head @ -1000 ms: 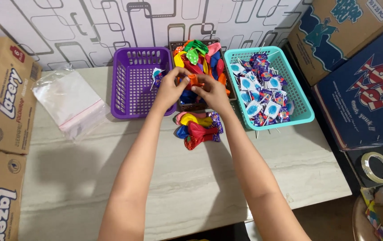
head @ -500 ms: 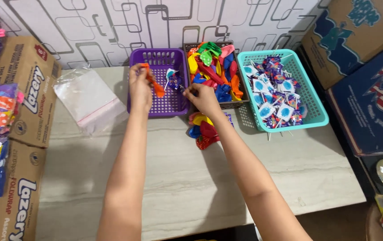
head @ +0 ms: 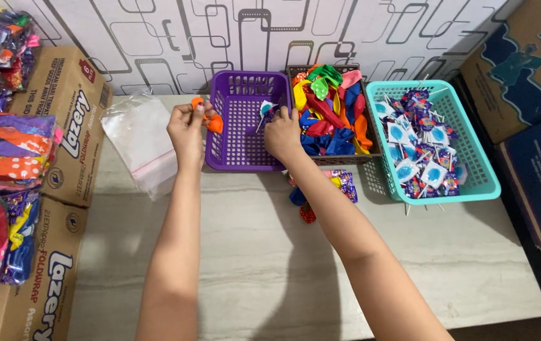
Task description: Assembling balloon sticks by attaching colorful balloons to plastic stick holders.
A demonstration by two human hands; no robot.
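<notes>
Left hand (head: 186,129) pinches orange balloon (head: 210,120) beside purple basket (head: 240,148); right hand (head: 281,134) grips wrapped lollipop (head: 266,111) inside, loose pinch could drop balloon onto bench (head: 251,252).

Orange balloon (head: 213,122), purple basket (head: 242,136)

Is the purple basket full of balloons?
No, the purple basket is nearly bare; the balloons fill the dark basket beside it.

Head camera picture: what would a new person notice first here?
First the three baskets in a row at the table's far edge: a purple basket, a dark basket heaped with bright balloons, and a teal basket of wrapped lollipops. The left hand holds an orange balloon beside the purple one.
</notes>
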